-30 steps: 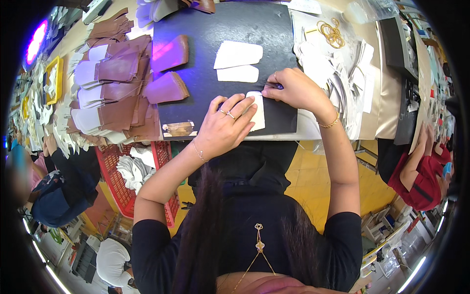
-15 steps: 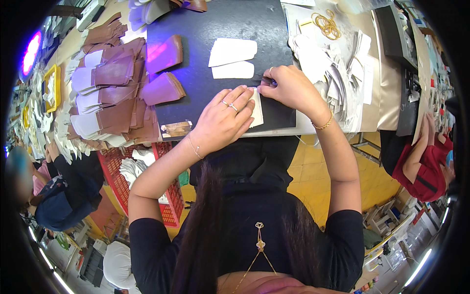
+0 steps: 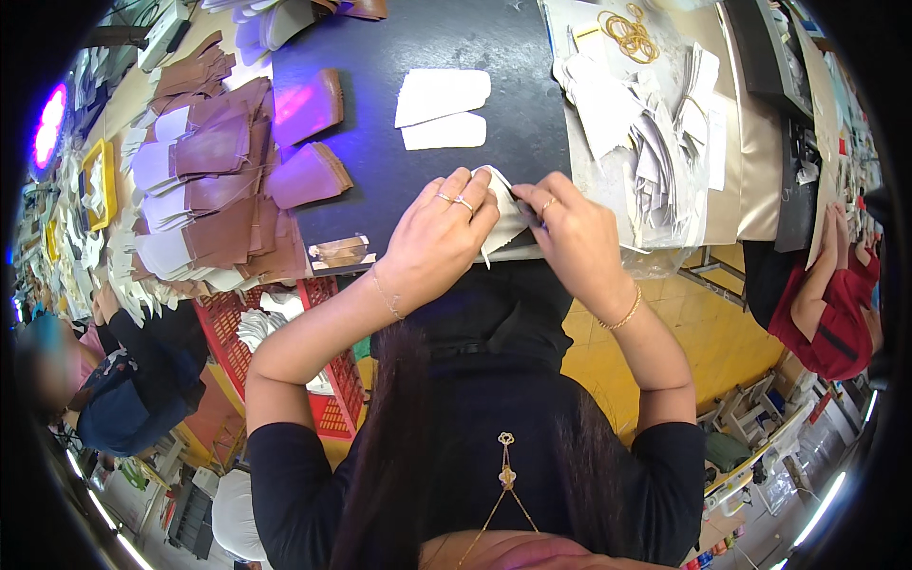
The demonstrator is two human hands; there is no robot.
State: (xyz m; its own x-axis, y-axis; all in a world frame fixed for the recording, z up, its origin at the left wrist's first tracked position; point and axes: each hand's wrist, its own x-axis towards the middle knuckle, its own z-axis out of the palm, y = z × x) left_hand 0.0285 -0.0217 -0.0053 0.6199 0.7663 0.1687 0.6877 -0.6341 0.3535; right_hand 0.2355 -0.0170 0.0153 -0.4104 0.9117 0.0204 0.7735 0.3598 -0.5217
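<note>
My left hand point(image 3: 439, 223) is closed on a cream-white cut piece point(image 3: 502, 211) near the front edge of the black work mat point(image 3: 380, 114). The piece is raised and tilted, and part of it hides behind my fingers. Close by on its right, my right hand point(image 3: 573, 228) grips a small dark tool point(image 3: 522, 198); its exact kind is too small to make out. The tool's tip is at the right edge of the piece. Farther back on the mat lie two white cut pieces point(image 3: 445, 131), partly overlapping.
Stacks of brown and white pieces point(image 3: 214, 152) crowd the left, with small brown piles point(image 3: 309, 174) on the mat. To the right are white piles point(image 3: 627, 123) and yellow rubber bands point(image 3: 627, 36). A red crate point(image 3: 347, 380) stands below the table. People sit on both sides.
The cream-white piece has been lifted and tilted off the mat in my left hand. My right hand has come down and nearer the table's front edge, still gripping the dark tool.
</note>
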